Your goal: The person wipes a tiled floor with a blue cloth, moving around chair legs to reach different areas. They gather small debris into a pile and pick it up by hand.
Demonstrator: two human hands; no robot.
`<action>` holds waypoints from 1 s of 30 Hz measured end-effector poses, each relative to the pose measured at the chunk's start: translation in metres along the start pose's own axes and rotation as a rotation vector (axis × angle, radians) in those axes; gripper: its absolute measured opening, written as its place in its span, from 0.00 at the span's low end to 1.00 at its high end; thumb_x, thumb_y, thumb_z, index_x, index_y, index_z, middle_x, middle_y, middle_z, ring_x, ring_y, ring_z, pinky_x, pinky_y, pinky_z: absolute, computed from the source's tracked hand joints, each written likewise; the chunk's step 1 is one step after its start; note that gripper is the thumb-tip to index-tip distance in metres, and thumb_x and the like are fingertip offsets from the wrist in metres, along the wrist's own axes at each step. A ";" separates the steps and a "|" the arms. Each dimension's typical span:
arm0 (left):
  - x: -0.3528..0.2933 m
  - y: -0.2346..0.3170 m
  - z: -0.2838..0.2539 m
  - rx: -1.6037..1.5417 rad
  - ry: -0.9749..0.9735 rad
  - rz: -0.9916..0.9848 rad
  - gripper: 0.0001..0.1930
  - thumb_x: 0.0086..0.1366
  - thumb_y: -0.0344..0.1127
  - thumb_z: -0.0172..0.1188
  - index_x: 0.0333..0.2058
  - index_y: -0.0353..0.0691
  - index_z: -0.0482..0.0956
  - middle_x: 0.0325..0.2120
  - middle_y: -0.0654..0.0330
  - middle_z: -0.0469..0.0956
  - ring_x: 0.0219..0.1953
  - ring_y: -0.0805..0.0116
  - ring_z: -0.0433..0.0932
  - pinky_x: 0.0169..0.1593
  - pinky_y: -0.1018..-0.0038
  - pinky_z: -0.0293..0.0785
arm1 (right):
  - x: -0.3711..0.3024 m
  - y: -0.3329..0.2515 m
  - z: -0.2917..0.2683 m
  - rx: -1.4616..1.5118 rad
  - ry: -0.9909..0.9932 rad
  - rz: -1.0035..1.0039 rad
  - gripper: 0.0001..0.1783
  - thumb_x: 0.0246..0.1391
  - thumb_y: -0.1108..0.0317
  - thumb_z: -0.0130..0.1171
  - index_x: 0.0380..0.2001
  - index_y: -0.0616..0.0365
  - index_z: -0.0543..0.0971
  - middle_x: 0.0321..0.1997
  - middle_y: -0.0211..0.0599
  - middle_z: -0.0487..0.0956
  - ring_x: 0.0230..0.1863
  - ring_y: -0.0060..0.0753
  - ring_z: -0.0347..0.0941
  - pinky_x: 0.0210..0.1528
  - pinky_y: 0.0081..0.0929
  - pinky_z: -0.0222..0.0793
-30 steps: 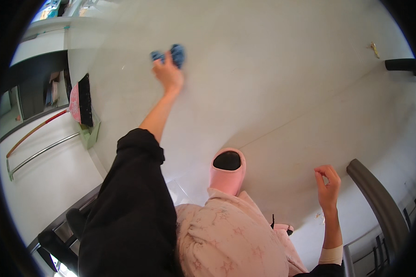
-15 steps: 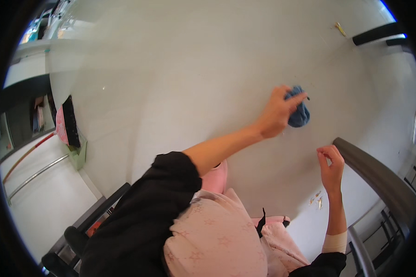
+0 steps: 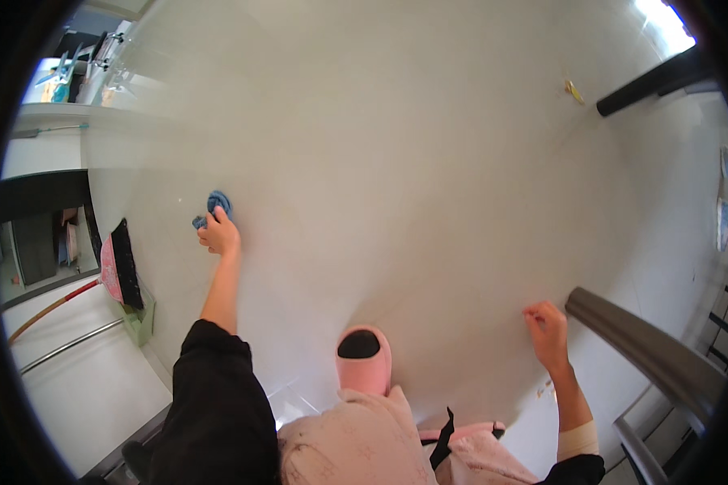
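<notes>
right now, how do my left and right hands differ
The left hand holds a bunched blue cloth on the floor; the right hand is loosely curled, with nothing visible in it. The left hand is nearer the broom, while the right hand is beside a thick brown bar. The right wrist meets a beige cuff; the left forearm meets a black sleeve. Both hands are bare.

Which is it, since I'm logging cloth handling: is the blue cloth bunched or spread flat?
Bunched: the blue cloth shows as compact, rounded lumps at the left hand.
</notes>
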State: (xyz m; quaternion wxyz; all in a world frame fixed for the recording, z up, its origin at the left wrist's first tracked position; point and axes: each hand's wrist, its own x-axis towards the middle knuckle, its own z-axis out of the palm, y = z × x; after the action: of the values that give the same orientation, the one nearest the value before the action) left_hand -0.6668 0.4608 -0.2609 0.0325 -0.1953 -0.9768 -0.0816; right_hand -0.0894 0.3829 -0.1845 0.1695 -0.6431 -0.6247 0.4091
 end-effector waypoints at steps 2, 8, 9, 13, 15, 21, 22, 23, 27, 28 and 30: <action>0.005 0.013 0.014 -0.026 0.061 -0.028 0.18 0.61 0.41 0.46 0.50 0.50 0.66 0.50 0.47 0.57 0.50 0.49 0.58 0.48 0.51 0.57 | 0.000 -0.007 0.000 0.020 -0.046 0.039 0.02 0.44 0.79 0.52 0.25 0.64 0.74 0.24 0.40 0.72 0.25 0.33 0.69 0.29 0.24 0.65; 0.049 0.094 0.049 -0.043 0.123 0.422 0.17 0.61 0.36 0.47 0.50 0.51 0.67 0.50 0.53 0.60 0.50 0.50 0.59 0.47 0.54 0.60 | 0.002 -0.020 -0.004 0.054 -0.023 0.153 0.03 0.44 0.80 0.52 0.26 0.64 0.74 0.27 0.39 0.73 0.27 0.32 0.70 0.32 0.22 0.67; 0.049 0.118 0.054 -0.053 0.138 0.478 0.17 0.60 0.35 0.47 0.49 0.51 0.68 0.50 0.53 0.61 0.50 0.50 0.59 0.47 0.54 0.60 | 0.002 -0.021 -0.005 0.048 -0.022 0.161 0.03 0.44 0.81 0.52 0.26 0.64 0.74 0.27 0.39 0.73 0.27 0.32 0.70 0.32 0.22 0.67; 0.032 0.211 0.067 -0.209 0.131 0.764 0.19 0.57 0.32 0.48 0.49 0.53 0.70 0.50 0.53 0.62 0.50 0.50 0.61 0.48 0.54 0.60 | 0.007 -0.028 -0.009 0.022 -0.024 0.128 0.03 0.44 0.81 0.52 0.25 0.65 0.74 0.27 0.39 0.73 0.27 0.33 0.70 0.31 0.22 0.66; -0.011 0.258 0.065 -0.292 0.134 0.970 0.19 0.56 0.30 0.49 0.47 0.55 0.72 0.45 0.55 0.67 0.46 0.51 0.65 0.46 0.59 0.65 | 0.010 -0.030 -0.015 0.006 -0.002 0.119 0.03 0.43 0.82 0.52 0.25 0.65 0.74 0.26 0.39 0.73 0.27 0.33 0.70 0.31 0.23 0.66; -0.143 0.306 0.039 -0.647 -0.209 1.594 0.22 0.49 0.25 0.44 0.43 0.52 0.76 0.41 0.56 0.70 0.41 0.55 0.66 0.45 0.64 0.63 | 0.015 -0.041 -0.035 -0.043 0.051 0.109 0.03 0.43 0.81 0.51 0.25 0.65 0.74 0.26 0.39 0.73 0.27 0.32 0.69 0.31 0.22 0.65; -0.167 0.301 0.035 -0.727 -0.306 1.670 0.24 0.48 0.23 0.44 0.43 0.52 0.76 0.42 0.56 0.70 0.42 0.56 0.65 0.46 0.65 0.61 | 0.013 -0.039 -0.040 -0.046 0.065 0.115 0.03 0.43 0.81 0.51 0.24 0.65 0.73 0.26 0.39 0.73 0.27 0.32 0.69 0.31 0.22 0.65; -0.188 0.293 0.030 -0.714 -0.420 1.757 0.27 0.45 0.20 0.45 0.44 0.52 0.75 0.43 0.58 0.69 0.43 0.58 0.65 0.46 0.67 0.60 | 0.012 -0.038 -0.045 -0.051 0.078 0.123 0.03 0.43 0.81 0.51 0.24 0.65 0.73 0.25 0.39 0.73 0.27 0.32 0.69 0.31 0.22 0.65; -0.256 0.239 0.008 -0.682 -0.560 2.066 0.26 0.45 0.22 0.50 0.46 0.51 0.72 0.41 0.63 0.68 0.44 0.64 0.65 0.46 0.70 0.58 | 0.011 -0.046 -0.059 -0.071 0.077 0.067 0.03 0.44 0.81 0.50 0.26 0.66 0.73 0.25 0.39 0.72 0.26 0.32 0.68 0.31 0.22 0.64; -0.270 0.222 0.007 -0.782 -0.653 2.100 0.25 0.47 0.23 0.50 0.46 0.51 0.72 0.41 0.62 0.68 0.44 0.64 0.65 0.47 0.69 0.58 | 0.011 -0.047 -0.060 -0.062 0.079 0.057 0.03 0.44 0.81 0.50 0.26 0.67 0.73 0.26 0.39 0.72 0.26 0.32 0.68 0.30 0.21 0.64; -0.302 0.190 -0.001 -0.707 -0.844 2.188 0.24 0.48 0.24 0.51 0.46 0.50 0.71 0.41 0.61 0.67 0.46 0.63 0.65 0.49 0.68 0.58 | 0.006 -0.049 -0.064 -0.066 0.088 0.043 0.03 0.45 0.81 0.51 0.26 0.67 0.73 0.26 0.39 0.72 0.26 0.32 0.68 0.30 0.21 0.64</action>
State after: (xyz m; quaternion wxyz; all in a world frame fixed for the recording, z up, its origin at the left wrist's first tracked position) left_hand -0.3150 0.5199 -0.2606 -0.2901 -0.9223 -0.1556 -0.2025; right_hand -0.0754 0.4149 -0.1122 0.1666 -0.6789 -0.6161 0.3631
